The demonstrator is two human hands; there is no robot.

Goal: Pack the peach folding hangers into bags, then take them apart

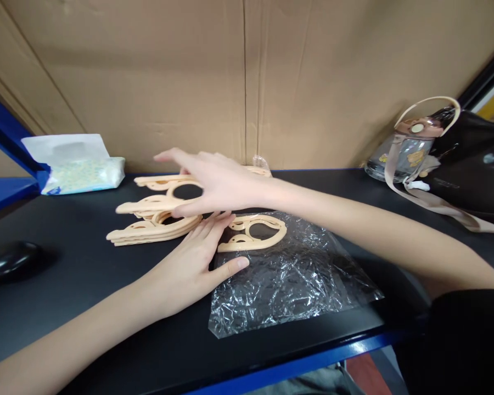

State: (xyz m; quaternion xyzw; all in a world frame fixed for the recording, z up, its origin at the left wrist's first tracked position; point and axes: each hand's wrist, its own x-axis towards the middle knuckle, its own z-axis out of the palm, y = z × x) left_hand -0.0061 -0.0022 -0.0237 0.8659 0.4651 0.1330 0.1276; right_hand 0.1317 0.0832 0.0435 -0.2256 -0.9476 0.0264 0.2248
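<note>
Left hand (197, 253) flat and slack, fingers extended, thumb spread out over the clear plastic bag (284, 293). Its fingertips sit at the left end of the folded hanger (255, 245) lying on that bag; can't tell if they press on it. Right hand (220, 181) crosses just above and behind the left, thumb and index finger wide apart, over the hanger pile (148, 236). Thumb is right by a hanger edge; can't tell if it touches. Pile: beige plastic, folded, lying left of the bag, several layers at the front, more behind, partly hidden by the right hand.

All on a black desk (69, 247) against cardboard (148, 71). Back left: tissue pack (84, 176), one sheet sticking out. Left edge: black mouse (12, 258). Back right: strapped water bottle (414, 156) beside a shiny black bag (469, 164).
</note>
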